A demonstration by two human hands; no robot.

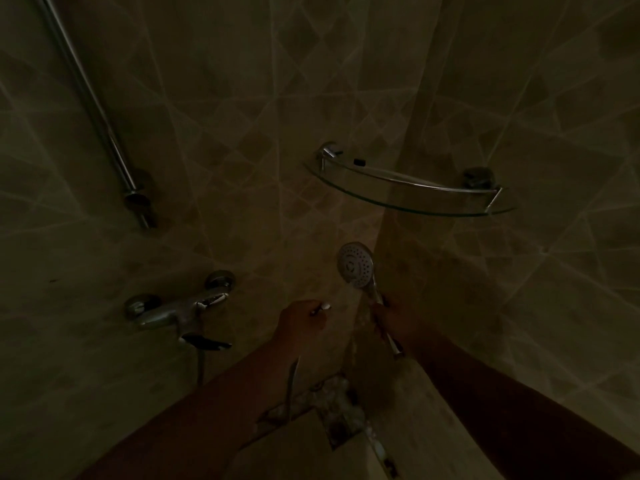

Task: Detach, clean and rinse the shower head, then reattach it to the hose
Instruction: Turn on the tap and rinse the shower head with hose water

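Observation:
The light is very dim. A chrome shower head (355, 265) points its round spray face toward me, in front of the tiled corner. My right hand (398, 322) grips its handle, whose lower end sticks out below the hand, free of the hose. My left hand (302, 318) is closed around the metal end of the hose (293, 379), a small shiny tip showing at the fingers. The hose hangs down past my left forearm. The two hands are apart, the hose end left of the handle.
A chrome mixer tap (180, 313) with a dark lever is on the left wall, a hose dropping from it. A slide rail (93, 109) runs up the left wall. A glass corner shelf (408, 188) hangs above the shower head. Tiled walls surround everything.

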